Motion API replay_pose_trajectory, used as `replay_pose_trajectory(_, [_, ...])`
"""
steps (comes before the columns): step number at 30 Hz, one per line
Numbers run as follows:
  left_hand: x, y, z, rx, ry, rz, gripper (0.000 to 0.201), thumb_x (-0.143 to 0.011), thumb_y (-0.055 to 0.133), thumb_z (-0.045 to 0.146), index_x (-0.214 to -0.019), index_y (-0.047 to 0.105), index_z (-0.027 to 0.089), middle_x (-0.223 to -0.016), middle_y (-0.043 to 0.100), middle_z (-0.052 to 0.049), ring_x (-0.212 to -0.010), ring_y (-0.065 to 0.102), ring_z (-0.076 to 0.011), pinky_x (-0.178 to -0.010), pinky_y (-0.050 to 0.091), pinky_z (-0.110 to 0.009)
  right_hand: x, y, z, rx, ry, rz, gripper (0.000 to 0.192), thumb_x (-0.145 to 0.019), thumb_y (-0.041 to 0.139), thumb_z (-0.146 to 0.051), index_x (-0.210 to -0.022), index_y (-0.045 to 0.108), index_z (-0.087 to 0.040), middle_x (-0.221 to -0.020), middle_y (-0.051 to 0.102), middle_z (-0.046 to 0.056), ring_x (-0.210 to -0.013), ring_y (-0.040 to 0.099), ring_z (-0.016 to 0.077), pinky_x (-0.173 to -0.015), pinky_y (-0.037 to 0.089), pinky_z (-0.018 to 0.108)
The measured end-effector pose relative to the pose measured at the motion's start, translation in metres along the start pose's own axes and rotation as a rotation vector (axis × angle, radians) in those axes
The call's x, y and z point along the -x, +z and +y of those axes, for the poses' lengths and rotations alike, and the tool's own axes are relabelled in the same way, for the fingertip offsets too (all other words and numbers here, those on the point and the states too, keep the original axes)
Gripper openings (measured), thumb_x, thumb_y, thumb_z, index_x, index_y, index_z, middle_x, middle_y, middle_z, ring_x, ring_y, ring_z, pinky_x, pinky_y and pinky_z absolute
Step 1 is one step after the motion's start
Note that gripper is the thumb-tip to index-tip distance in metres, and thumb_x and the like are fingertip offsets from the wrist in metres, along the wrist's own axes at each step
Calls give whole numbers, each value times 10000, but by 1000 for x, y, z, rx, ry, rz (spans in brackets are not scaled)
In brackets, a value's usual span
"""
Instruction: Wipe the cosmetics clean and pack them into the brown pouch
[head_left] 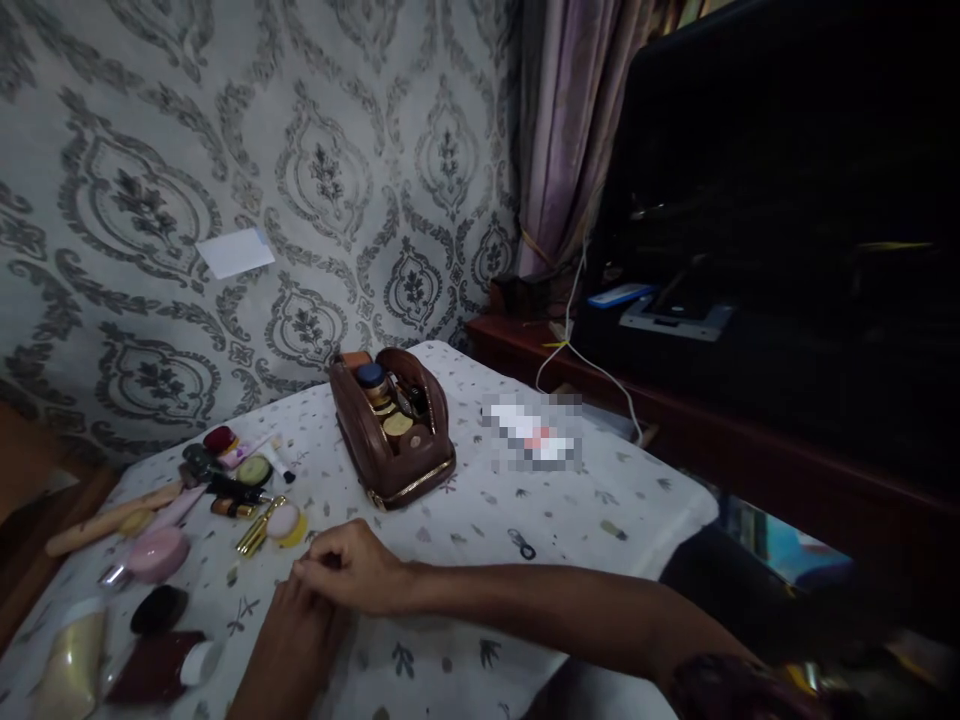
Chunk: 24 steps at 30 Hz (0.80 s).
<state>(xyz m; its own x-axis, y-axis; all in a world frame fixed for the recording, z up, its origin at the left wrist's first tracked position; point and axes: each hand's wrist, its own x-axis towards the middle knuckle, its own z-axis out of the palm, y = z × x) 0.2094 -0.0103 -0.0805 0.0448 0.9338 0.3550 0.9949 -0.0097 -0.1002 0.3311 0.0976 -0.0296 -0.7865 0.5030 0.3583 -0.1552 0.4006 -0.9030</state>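
My right hand (361,568) rests across my left hand (307,612) near the table's front. The right fingers are curled together, with no object visible in them. Most of the left fingers are hidden under the right hand. Just beyond both hands, a brown toiletry bag (390,430) stands unzipped, holding a blue-capped jar (370,376) and other small items. Left of the hands lie a gold lipstick tube (261,527), a round pale pink item (283,520) and a pink jar (157,554).
More cosmetics cover the table's left side: a wooden-handled tool (112,520), a dark red bottle (154,668), a yellowish tube (73,655) and a black lid (159,608). A blurred-out item (531,432) lies right of the bag. A large dark screen (780,220) and white cable (600,368) are at right.
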Motion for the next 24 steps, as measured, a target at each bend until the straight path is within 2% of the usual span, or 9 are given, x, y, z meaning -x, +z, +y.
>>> replay_pose_trajectory(2, [2, 0, -8, -5, 110, 3, 292, -832, 507, 91, -968, 720, 237, -972, 727, -73, -898, 678, -257, -728, 563, -357, -1, 5, 7, -64, 35, 69, 371, -824, 571, -275, -509, 398, -188, -501, 341, -70, -517, 353, 85, -498, 278, 206])
replay_pose_trajectory(4, [2, -1, -12, 26, 160, 39, 315, -860, 469, 95, -1018, 710, 223, -1012, 726, -79, -918, 681, -237, -714, 562, -325, -1, 7, 13, -86, 63, 119, 366, -816, 569, -256, -504, 390, -186, -499, 324, -73, -520, 327, 82, -503, 260, 212])
replay_pose_trajectory(8, [1, -2, -11, 190, 74, 160, 302, -934, 415, 143, -1085, 669, 204, -1078, 699, -92, -997, 665, -212, -834, 570, -333, 0, 5, 22, -93, 77, 135, 369, -817, 594, -243, -502, 413, -177, -492, 326, -80, -530, 326, 79, -519, 254, 213])
replay_pose_trajectory(11, [2, -3, -10, 257, 61, 183, 263, -950, 423, 172, -1065, 654, 225, -1048, 690, -67, -983, 664, -199, -827, 574, -315, -1, 3, 23, -118, 67, 129, 395, -826, 606, -236, -494, 399, -177, -487, 305, -85, -528, 311, 74, -522, 255, 210])
replay_pose_trajectory(17, [3, -7, -7, 192, 68, 230, 222, -981, 400, 264, -997, 614, 208, -967, 658, -60, -899, 652, -196, -801, 554, -315, -1, 0, 24, -116, 76, 139, 378, -828, 599, -181, -505, 404, -175, -492, 321, -84, -536, 325, 74, -526, 259, 207])
replay_pose_trajectory(24, [-1, -16, 0, 120, 47, 246, 257, -1010, 346, 245, -1029, 596, 189, -838, 594, -42, -790, 599, -186, -720, 481, -291, 0, -2, 24, -83, 37, 175, 315, -874, 563, -195, -582, 446, -182, -539, 382, -78, -557, 369, 80, -545, 281, 201])
